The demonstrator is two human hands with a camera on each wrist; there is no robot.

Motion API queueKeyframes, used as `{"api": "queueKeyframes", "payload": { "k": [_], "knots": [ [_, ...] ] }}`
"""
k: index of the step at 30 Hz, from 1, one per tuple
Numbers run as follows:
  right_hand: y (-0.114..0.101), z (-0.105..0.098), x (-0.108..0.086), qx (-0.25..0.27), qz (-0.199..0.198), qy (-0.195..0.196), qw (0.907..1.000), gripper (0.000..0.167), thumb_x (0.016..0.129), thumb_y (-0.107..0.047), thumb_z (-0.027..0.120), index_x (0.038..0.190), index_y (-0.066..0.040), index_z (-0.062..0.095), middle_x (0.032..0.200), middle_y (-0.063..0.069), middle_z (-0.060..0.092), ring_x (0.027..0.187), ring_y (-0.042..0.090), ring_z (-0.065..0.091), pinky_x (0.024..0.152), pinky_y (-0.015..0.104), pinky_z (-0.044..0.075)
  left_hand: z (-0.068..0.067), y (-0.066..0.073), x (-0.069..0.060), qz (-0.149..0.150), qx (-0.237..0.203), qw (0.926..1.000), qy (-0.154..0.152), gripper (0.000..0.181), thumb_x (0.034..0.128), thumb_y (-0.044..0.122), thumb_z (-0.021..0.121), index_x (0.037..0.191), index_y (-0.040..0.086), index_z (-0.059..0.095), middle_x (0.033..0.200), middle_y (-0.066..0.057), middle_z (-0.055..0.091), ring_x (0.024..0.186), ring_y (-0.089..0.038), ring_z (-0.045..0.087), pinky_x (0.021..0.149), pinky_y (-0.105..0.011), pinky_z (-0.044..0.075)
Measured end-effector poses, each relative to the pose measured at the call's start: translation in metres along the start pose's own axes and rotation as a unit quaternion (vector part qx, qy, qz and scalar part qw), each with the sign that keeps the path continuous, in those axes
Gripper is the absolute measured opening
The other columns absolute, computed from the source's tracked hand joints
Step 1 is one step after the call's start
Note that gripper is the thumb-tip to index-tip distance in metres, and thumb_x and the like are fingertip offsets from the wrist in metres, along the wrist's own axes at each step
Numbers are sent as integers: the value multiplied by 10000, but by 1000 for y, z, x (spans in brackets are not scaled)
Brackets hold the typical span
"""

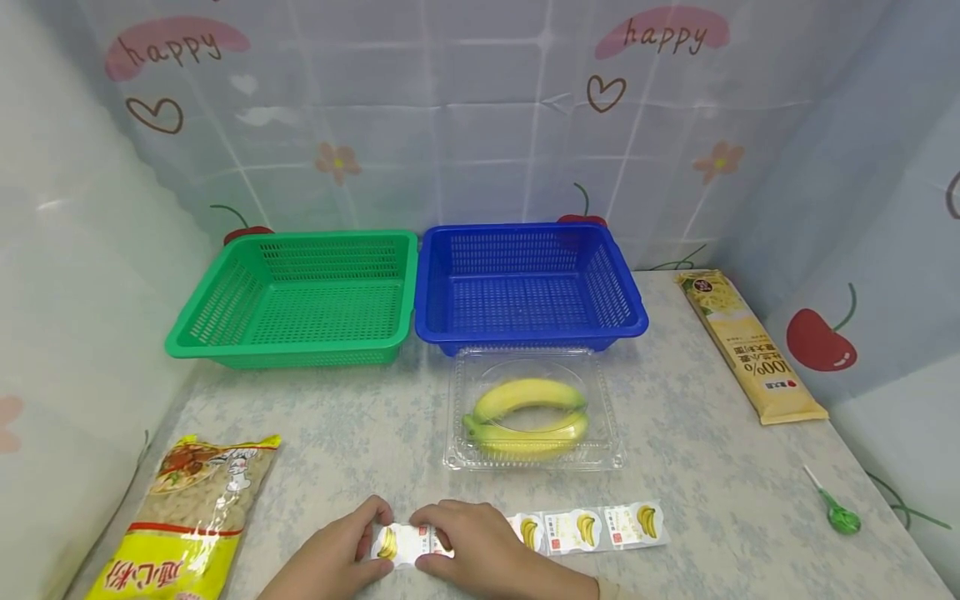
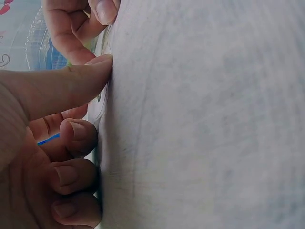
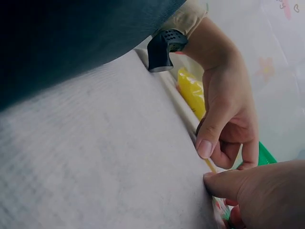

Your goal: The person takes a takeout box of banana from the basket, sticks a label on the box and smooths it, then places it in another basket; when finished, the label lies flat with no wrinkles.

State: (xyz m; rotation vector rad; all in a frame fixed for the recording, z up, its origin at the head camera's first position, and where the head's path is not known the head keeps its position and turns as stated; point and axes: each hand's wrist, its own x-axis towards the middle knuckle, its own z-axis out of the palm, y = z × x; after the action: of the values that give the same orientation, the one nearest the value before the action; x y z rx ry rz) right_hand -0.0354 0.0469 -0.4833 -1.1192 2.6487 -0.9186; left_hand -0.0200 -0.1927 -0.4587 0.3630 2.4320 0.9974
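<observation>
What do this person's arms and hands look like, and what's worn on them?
The left hand and right hand wear no gloves, and no rings show. The fingers have short, plain nails. The left sleeve is cream, with a black, angular device patterned with small dots beside it. The right cuff looks beige.

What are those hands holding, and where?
A flat white strip of banana stickers: the left hand grips its left end, the right hand just farther along.
</observation>
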Motion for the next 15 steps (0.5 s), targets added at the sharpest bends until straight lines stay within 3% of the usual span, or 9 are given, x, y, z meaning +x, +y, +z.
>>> {"api": "queueKeyframes", "payload": {
  "k": [9, 15],
  "knots": [
    [-4, -3, 2, -16, 179, -235, 9996, 388, 899, -394, 716, 1255, -260, 636, 771, -192, 493, 627, -93, 364, 570, 90, 353, 1, 1, 1, -78, 17, 10000, 29, 403, 827, 240, 802, 1104, 209, 512, 725, 16, 476, 541, -50, 386, 480, -230, 341],
    [-2, -2, 2, 58, 139, -180, 9997, 366, 898, -397, 717, 1233, -285, 625, 803, -199, 516, 638, -96, 372, 575, 95, 352, 0, 0, 1, -156, -104, 9998, -19, 382, 839, 250, 791, 1079, 195, 500, 739, -2, 477, 553, -68, 379, 486, -237, 338]
  ]
}}
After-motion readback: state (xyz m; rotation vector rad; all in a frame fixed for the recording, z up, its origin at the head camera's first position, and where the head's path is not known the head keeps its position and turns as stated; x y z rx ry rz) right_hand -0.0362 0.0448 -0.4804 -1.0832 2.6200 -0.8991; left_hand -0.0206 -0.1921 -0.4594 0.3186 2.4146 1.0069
